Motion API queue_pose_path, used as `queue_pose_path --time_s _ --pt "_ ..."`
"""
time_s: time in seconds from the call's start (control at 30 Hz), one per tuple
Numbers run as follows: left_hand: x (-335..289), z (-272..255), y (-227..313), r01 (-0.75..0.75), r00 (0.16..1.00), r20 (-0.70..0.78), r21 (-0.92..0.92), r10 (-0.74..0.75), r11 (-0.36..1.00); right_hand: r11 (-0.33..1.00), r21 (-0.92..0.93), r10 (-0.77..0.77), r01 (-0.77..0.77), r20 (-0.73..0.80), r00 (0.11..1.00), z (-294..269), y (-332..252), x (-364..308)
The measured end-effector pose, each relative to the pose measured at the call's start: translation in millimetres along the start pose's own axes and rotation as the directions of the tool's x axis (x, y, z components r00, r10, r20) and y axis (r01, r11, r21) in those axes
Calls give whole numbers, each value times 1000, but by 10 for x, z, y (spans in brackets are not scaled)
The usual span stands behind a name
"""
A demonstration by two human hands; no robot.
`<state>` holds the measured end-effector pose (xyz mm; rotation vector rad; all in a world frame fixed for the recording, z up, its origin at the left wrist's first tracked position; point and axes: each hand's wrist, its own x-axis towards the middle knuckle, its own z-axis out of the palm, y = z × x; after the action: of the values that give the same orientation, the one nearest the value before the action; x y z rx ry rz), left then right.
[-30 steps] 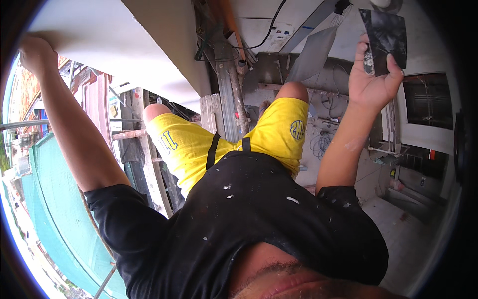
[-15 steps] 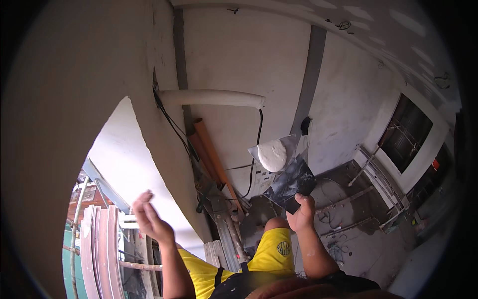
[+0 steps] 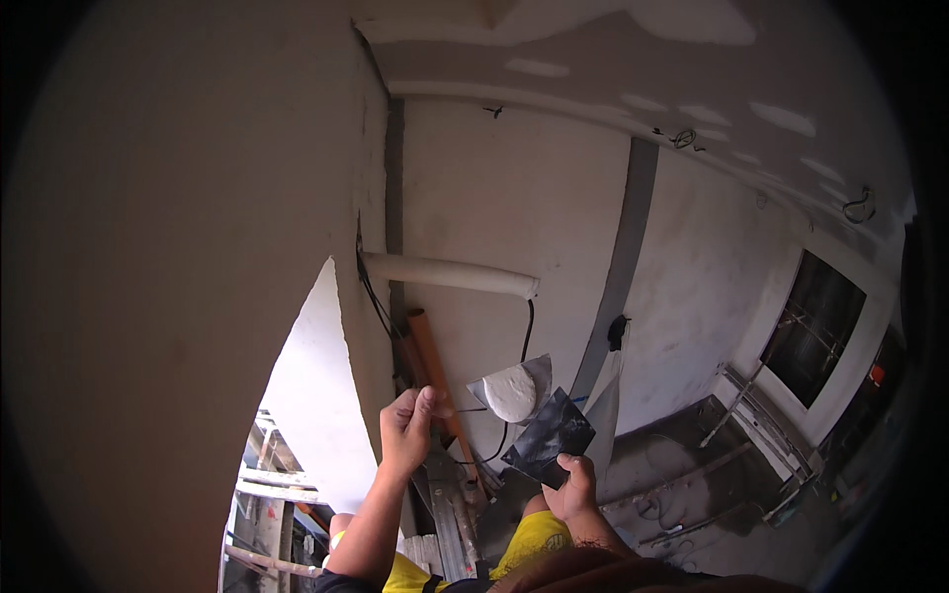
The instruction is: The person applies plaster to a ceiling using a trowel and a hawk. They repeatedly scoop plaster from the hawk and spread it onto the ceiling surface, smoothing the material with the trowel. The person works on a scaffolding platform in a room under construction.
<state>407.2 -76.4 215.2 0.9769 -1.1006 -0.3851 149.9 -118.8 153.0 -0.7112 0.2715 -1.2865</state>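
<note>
My right hand (image 3: 573, 486) grips the near corner of a dark, flat, square plate (image 3: 552, 439), thumb on top. Its surface carries pale smears. Just beyond the plate's far edge is a grey sheet (image 3: 540, 376) bearing a rounded mound of white putty (image 3: 511, 394). Whether the sheet and plate are joined cannot be made out. To the left, my left hand (image 3: 406, 431) is raised with its fingers curled in and the thumb up. Nothing shows in it, and it stays apart from the putty.
A white-wrapped pipe (image 3: 455, 274) juts from the left wall, a black cable (image 3: 529, 331) hanging from its end. Orange pipes (image 3: 427, 351) lean below it. A wall opening (image 3: 316, 366) lies at left. Boards and poles (image 3: 756, 415) lie by the right window (image 3: 813, 326).
The view has tilted up, showing more ceiling. My left hand has moved right toward the putty, its fingers going from stretched out to curled. My right hand still holds the dark plate.
</note>
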Motion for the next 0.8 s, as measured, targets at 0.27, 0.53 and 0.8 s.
queue_pose_path --time_s 0.27,0.53,0.8 --pt "1951 387 1549 -653 738 86 -160 669 741 991 -72 -124 113 -173 977 -463 61 3" --pt "4165 647 2638 -455 758 293 -404 583 794 986 -138 -133 93 -317 939 -1032 450 125" --pt "3458 1291 2976 -567 682 363 -287 635 772 980 -105 -197 167 -482 853 -1262 518 149"
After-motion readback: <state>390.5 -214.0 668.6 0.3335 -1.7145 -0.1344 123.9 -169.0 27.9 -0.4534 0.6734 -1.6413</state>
